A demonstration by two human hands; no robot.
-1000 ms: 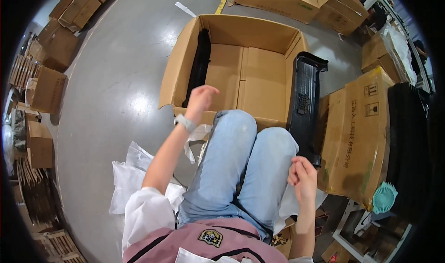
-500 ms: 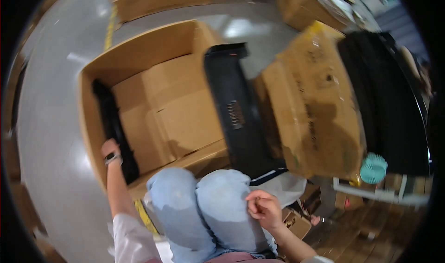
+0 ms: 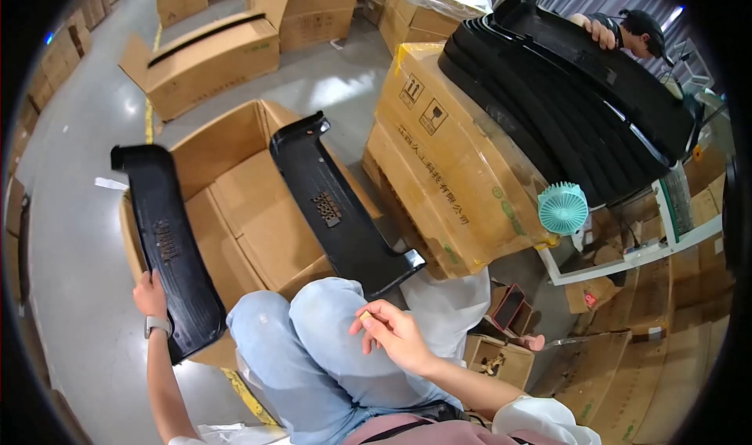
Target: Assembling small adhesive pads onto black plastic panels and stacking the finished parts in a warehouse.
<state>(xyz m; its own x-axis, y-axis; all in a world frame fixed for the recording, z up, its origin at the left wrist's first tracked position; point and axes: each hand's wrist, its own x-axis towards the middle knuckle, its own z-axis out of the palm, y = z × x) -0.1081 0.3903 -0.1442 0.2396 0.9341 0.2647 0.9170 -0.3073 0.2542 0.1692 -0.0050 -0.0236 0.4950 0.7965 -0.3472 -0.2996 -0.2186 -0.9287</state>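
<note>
My left hand (image 3: 149, 294) grips the outer edge of a long black plastic panel (image 3: 168, 241), which lies along the left side of an open cardboard box (image 3: 215, 151). Its broad face, with a grid of small slots, shows. A similar black panel (image 3: 337, 218) rests across the box's right side, its near end by my knees. Above my right knee, apart from both panels, my right hand (image 3: 399, 337) is half closed, with a small tan piece (image 3: 365, 316) pinched at the fingertips. What kind of piece it is I cannot make out.
A stack of black panels (image 3: 540, 108) tops a large taped carton (image 3: 446, 171) at right, beside a turquoise fan (image 3: 563, 208). A co-worker's hand (image 3: 597, 31) touches the stack. A small box (image 3: 501, 360) of tan pieces stands right of my knees. More cartons (image 3: 211, 69) stand behind.
The left panel was narrow to view inside the box's left wall; now it is raised and turned broad face up along that side. The view has shifted, bringing the co-worker more into sight.
</note>
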